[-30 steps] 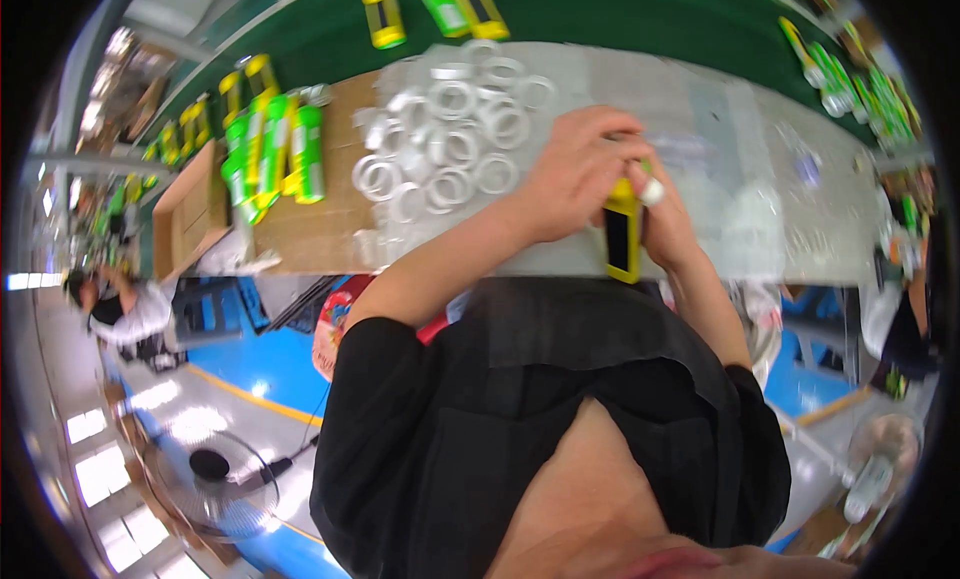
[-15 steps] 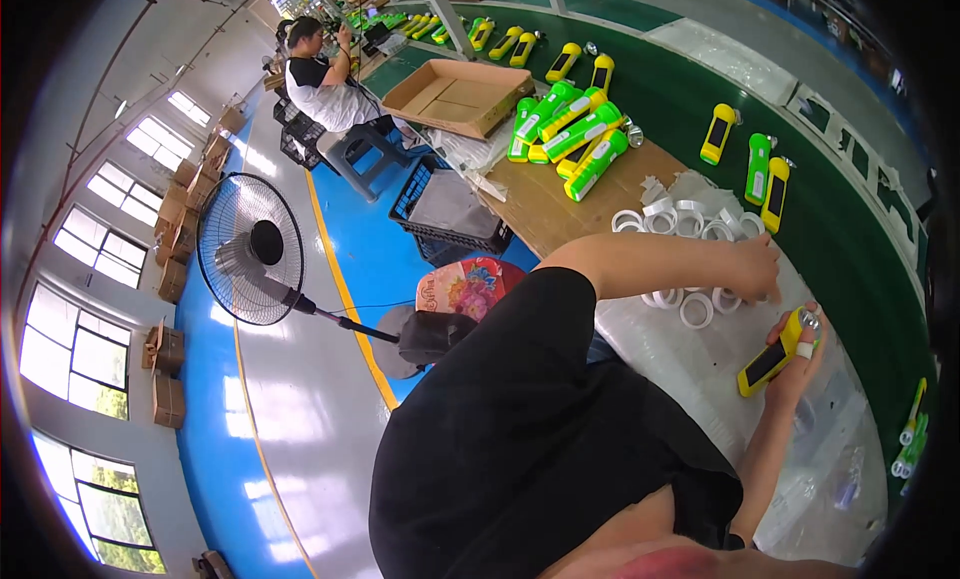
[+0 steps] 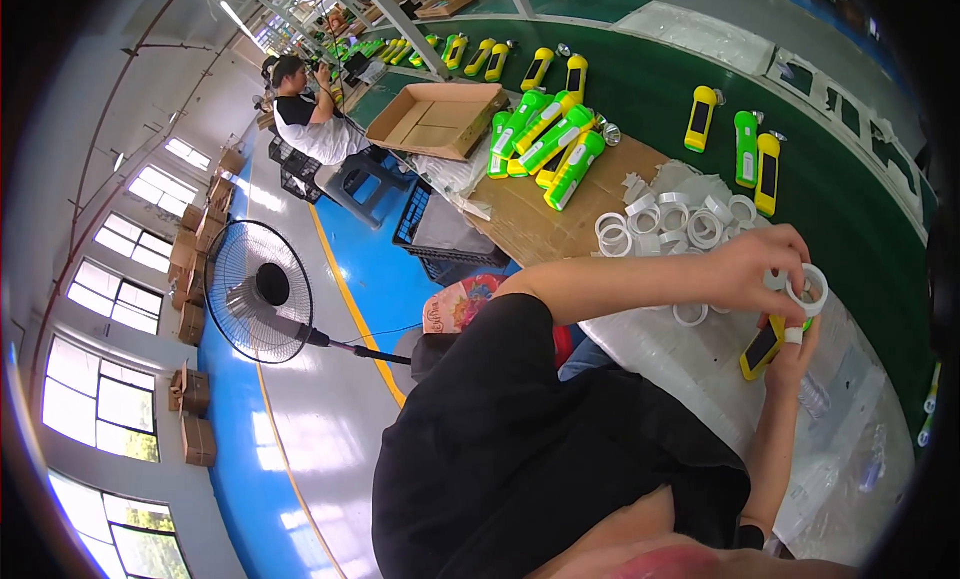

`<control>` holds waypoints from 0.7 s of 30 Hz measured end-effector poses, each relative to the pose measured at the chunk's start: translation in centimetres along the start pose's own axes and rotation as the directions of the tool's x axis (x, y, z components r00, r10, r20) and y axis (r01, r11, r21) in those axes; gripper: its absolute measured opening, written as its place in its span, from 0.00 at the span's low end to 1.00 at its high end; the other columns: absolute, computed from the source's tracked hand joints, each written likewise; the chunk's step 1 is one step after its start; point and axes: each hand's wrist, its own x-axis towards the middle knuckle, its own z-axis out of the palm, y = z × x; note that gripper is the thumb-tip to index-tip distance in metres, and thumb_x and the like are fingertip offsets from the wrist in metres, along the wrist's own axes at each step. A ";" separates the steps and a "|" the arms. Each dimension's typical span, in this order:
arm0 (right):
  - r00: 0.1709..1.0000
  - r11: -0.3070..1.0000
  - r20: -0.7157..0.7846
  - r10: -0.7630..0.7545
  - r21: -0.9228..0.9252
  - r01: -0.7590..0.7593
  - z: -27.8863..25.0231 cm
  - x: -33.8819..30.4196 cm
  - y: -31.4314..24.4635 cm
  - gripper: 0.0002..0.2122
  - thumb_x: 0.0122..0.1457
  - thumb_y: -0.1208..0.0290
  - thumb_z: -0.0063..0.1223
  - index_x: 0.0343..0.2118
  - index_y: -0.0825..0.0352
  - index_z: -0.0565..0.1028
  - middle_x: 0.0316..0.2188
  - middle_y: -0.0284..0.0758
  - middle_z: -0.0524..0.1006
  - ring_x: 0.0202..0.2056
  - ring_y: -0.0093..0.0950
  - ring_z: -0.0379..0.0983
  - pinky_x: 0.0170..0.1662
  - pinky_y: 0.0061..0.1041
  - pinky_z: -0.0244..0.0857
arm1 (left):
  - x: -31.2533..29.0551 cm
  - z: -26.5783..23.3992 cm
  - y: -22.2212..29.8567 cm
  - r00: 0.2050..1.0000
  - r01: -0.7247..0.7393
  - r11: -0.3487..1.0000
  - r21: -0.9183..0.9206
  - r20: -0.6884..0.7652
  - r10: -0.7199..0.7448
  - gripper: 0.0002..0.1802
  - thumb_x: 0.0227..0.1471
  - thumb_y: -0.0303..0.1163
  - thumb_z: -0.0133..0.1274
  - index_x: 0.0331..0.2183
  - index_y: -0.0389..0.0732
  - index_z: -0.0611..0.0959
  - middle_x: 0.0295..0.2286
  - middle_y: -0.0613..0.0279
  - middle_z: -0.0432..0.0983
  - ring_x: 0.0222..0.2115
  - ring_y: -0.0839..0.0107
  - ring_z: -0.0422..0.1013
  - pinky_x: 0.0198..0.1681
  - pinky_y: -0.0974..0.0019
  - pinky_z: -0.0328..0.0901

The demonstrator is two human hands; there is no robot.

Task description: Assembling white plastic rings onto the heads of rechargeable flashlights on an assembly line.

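In my right hand (image 3: 790, 357) is a yellow flashlight (image 3: 762, 351) with a dark panel on its side, its head end pointing up and away. My left hand (image 3: 752, 271) grips a white plastic ring (image 3: 819, 297) between thumb and fingers, right at the flashlight's head. Ring and fingers cover the head, so I cannot tell whether the ring is around it or just in front. A white band circles one of my right fingers. Beside my left forearm lies a heap of loose white rings (image 3: 672, 219) on the plastic-covered table (image 3: 690, 364).
Green and yellow flashlights (image 3: 556, 144) are piled on cardboard next to an open carton (image 3: 437, 122). More flashlights (image 3: 702, 119) stand along the green conveyor belt (image 3: 650, 89). A standing fan (image 3: 262, 289) is at left; a co-worker (image 3: 310, 119) sits farther off by a stool (image 3: 365, 184).
My left hand has moved from the ring heap to the flashlight's head, now with a white ring in it. My right hand still holds the flashlight. The whole view has shifted slightly.
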 end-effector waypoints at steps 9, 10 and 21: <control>0.997 0.996 -0.055 0.053 0.076 -0.049 -0.4 -0.4 -0.2 0.29 0.59 0.51 0.48 0.57 0.68 0.62 0.37 0.37 0.73 0.31 0.24 0.72 0.31 0.21 0.67 | -0.3 -0.3 0.2 0.983 -0.172 0.973 0.156 0.091 0.159 0.18 0.36 0.43 0.69 0.32 0.46 0.87 0.37 0.57 0.70 0.37 0.60 0.69 0.38 0.62 0.67; 0.997 0.994 -0.034 0.064 0.093 -0.061 -0.4 -0.4 -0.3 0.30 0.59 0.51 0.49 0.57 0.68 0.61 0.38 0.38 0.73 0.31 0.24 0.73 0.31 0.21 0.67 | -0.2 -0.4 0.2 0.984 -0.167 0.974 0.153 0.092 0.154 0.18 0.36 0.43 0.69 0.32 0.46 0.87 0.37 0.57 0.70 0.37 0.60 0.69 0.38 0.62 0.67; 0.997 0.994 0.026 0.077 0.078 -0.079 -1.5 -1.0 0.5 0.36 0.56 0.44 0.50 0.56 0.72 0.60 0.47 0.41 0.69 0.47 0.30 0.69 0.49 0.29 0.64 | 0.2 -1.0 0.2 0.969 -0.202 0.967 0.157 0.173 0.174 0.21 0.34 0.45 0.68 0.34 0.47 0.86 0.37 0.57 0.69 0.38 0.60 0.69 0.38 0.62 0.67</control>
